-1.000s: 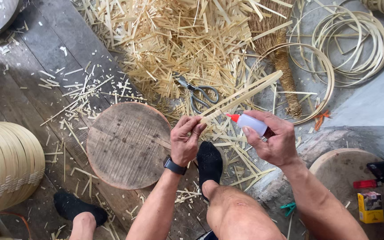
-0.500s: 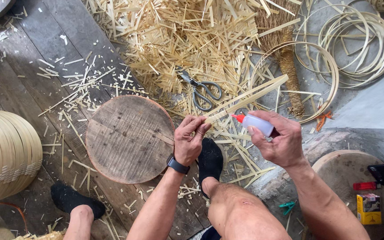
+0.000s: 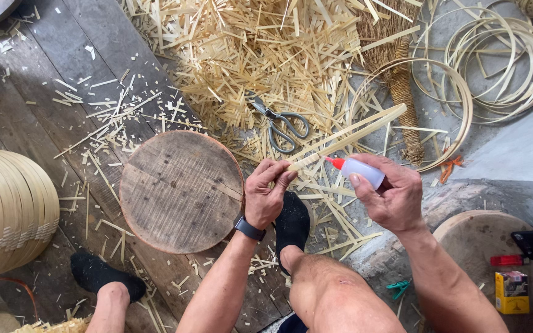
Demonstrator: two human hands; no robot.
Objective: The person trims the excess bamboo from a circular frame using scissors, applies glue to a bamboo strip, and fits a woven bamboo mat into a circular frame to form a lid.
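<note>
A worn plank floor (image 3: 50, 68) is strewn with pale bamboo offcuts (image 3: 260, 49), with scissors (image 3: 282, 126) lying among them, coils of thin strip (image 3: 495, 61) at the upper right, and a round wooden block (image 3: 181, 191) in front of the seated person. The left hand (image 3: 266, 194) has thumb and fingertips pinched together on the near end of a bundle of bamboo strips (image 3: 353, 134), which slants up and away to the right, clear of the floor. The right hand (image 3: 390, 197) is wrapped around a small white squeeze bottle (image 3: 362, 171), its red nozzle (image 3: 334, 163) just beside the held end; whether it touches is hard to tell. This looks like gluing the strip ends. The next move calls for a steady pinch and a light squeeze along the joint.
</note>
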